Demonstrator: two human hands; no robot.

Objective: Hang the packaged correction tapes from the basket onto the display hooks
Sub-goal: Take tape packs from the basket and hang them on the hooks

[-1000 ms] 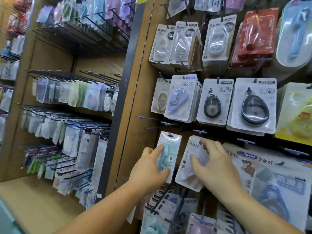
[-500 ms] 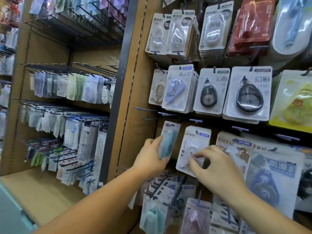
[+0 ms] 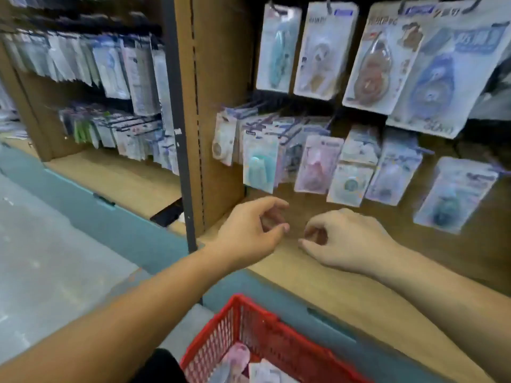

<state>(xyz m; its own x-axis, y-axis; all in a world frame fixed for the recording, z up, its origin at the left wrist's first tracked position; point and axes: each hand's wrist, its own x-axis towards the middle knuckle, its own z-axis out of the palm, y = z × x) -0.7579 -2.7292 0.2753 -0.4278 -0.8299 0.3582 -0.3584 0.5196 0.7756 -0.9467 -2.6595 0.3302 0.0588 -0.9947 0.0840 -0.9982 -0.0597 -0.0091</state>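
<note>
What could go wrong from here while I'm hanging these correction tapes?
The left hand and right hand hover empty below the crowded lower packs; raising them carelessly might knock one loose. The red basket sits low between the forearms, partly out of frame, so a blind reach might snag its mesh wall.

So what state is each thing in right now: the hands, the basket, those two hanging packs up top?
Left hand: empty, fingers loosely curled.
Right hand: empty, fingers loosely curled.
Red basket: holding a few loose packs.
Teal pack: hanging, front facing out.
White pack: hanging beside it, front facing out.
</note>
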